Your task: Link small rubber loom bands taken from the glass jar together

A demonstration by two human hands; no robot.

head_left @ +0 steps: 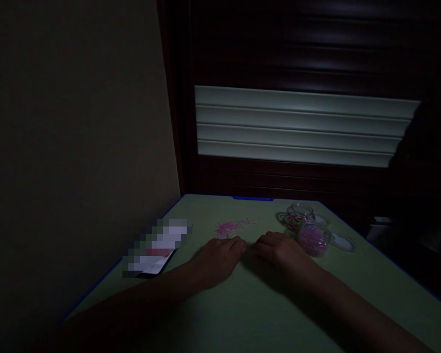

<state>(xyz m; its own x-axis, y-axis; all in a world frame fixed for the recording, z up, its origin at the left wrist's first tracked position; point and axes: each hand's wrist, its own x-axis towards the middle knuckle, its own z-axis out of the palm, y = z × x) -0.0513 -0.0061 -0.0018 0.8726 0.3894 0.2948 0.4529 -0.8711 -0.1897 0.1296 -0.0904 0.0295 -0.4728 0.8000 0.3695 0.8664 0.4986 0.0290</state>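
Both hands are close together over the middle of the pale green table (pixel 213 314), fingertips pointing at each other across a small gap. My left hand (pixel 220 260) has its fingers pressed together. Opposite it, my right hand (pixel 281 252) is closed with bent fingers. Anything they pinch is too small and dark to make out. Just beyond them lies a loose pile of thin pink and multicoloured strands or small bands (pixel 230 228). To the right of my right hand stands a clear jar of pink pieces (pixel 314 239), with a jar of multicoloured pieces (pixel 296 218) behind it.
A clear round lid (pixel 341 242) lies beside the jars, and another lid (pixel 320 220) partly shows behind them. On the left is a flat phone-like object (pixel 158 260), mostly blurred out. A wall (pixel 95 122) borders the left side; a dark slatted panel (pixel 297 181) stands behind the table.
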